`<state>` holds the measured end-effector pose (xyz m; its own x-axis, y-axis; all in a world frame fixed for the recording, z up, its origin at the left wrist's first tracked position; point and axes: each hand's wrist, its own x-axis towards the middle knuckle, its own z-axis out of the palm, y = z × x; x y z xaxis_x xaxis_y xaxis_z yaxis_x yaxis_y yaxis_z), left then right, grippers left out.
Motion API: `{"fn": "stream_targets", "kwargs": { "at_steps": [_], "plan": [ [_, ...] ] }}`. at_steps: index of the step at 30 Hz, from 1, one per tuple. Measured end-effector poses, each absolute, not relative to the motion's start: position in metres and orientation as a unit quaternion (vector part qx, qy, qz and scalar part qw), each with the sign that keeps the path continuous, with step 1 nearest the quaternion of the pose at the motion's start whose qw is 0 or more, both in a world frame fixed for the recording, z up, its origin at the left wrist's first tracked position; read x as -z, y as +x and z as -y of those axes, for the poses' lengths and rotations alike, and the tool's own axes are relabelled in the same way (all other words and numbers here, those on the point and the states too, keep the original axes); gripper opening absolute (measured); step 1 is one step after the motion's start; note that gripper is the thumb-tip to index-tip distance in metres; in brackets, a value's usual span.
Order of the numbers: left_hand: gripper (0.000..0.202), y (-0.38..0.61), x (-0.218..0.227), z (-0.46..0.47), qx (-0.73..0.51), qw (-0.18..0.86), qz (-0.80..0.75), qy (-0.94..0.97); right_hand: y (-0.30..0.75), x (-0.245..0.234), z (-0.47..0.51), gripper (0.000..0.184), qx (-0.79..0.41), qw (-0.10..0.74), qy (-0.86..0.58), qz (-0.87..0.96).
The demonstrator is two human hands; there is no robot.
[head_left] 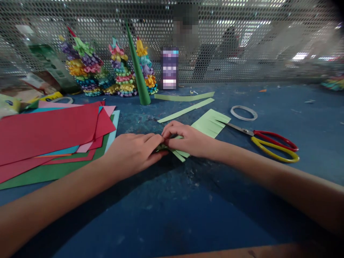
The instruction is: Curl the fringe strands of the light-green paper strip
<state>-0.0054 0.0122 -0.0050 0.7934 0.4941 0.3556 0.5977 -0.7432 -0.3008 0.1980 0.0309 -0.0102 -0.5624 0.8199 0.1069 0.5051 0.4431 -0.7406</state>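
Both my hands meet over the blue table, fingers bent around a light green paper strip with cut fringes (180,154). My left hand (133,150) is closed on one end of it; the fingertips partly hide the paper. My right hand (185,138) pinches the same strip close beside the left fingers. Behind my right hand lies a wider light green paper piece (208,123) with slits along its far edge. Scissors (251,133) with one red and one yellow handle rest on the right, their tip over that piece. Two narrow green strips (185,110) (185,96) lie farther back.
Stacked coloured paper sheets (53,134) cover the left side. A green paper cone (138,71) stands at the back beside several colourful paper-curl cones (123,71). A roll of clear tape (244,113) lies right of centre. A perforated metal panel (268,46) closes off the back.
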Motion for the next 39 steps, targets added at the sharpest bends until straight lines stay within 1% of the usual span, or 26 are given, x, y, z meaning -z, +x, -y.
{"fn": "stream_targets", "kwargs": {
  "at_steps": [5, 11, 14, 19, 21, 23, 26, 27, 29, 32, 35, 39],
  "plan": [
    [0.017, -0.005, 0.007, -0.011, 0.098, 0.184, 0.343, -0.916, 0.198, 0.012, -0.032, 0.008, -0.358, 0.241, -0.399, 0.809],
    [0.019, -0.004, 0.007, -0.009, 0.094, 0.16, 0.339, -0.922, 0.198, 0.013, -0.033, 0.008, -0.378, 0.23, -0.389, 0.808],
    [0.018, -0.005, 0.007, -0.009, 0.101, 0.183, 0.326, -0.922, 0.198, 0.013, -0.033, 0.008, -0.352, 0.221, -0.384, 0.824],
    [0.018, -0.005, 0.007, -0.013, 0.112, 0.237, 0.29, -0.92, 0.198, 0.012, -0.032, 0.009, -0.307, 0.246, -0.405, 0.825],
    [0.019, -0.005, 0.007, -0.015, 0.112, 0.259, 0.261, -0.923, 0.201, 0.009, -0.035, 0.01, -0.277, 0.243, -0.407, 0.836],
    [0.019, -0.006, 0.007, -0.017, 0.104, 0.273, 0.231, -0.928, 0.206, 0.009, -0.039, 0.012, -0.228, 0.219, -0.398, 0.861],
    [0.018, -0.009, 0.008, -0.02, 0.092, 0.287, 0.199, -0.932, 0.218, 0.011, -0.049, 0.018, -0.125, 0.148, -0.364, 0.911],
    [0.016, -0.01, 0.008, -0.022, 0.087, 0.293, 0.191, -0.933, 0.221, 0.012, -0.053, 0.022, -0.111, 0.133, -0.352, 0.92],
    [0.013, -0.011, 0.01, -0.027, 0.075, 0.298, 0.171, -0.936, 0.227, 0.015, -0.058, 0.026, -0.112, 0.115, -0.328, 0.931],
    [0.014, -0.012, 0.011, -0.038, 0.067, 0.288, 0.143, -0.944, 0.233, 0.016, -0.063, 0.019, -0.104, 0.112, -0.326, 0.933],
    [0.019, -0.012, 0.009, -0.051, 0.065, 0.278, 0.122, -0.951, 0.238, 0.019, -0.068, 0.014, -0.097, 0.128, -0.353, 0.922],
    [0.023, -0.013, 0.004, -0.07, 0.017, 0.268, 0.106, -0.958, 0.244, 0.027, -0.076, 0.013, -0.096, 0.163, -0.405, 0.895]
  ]
}}
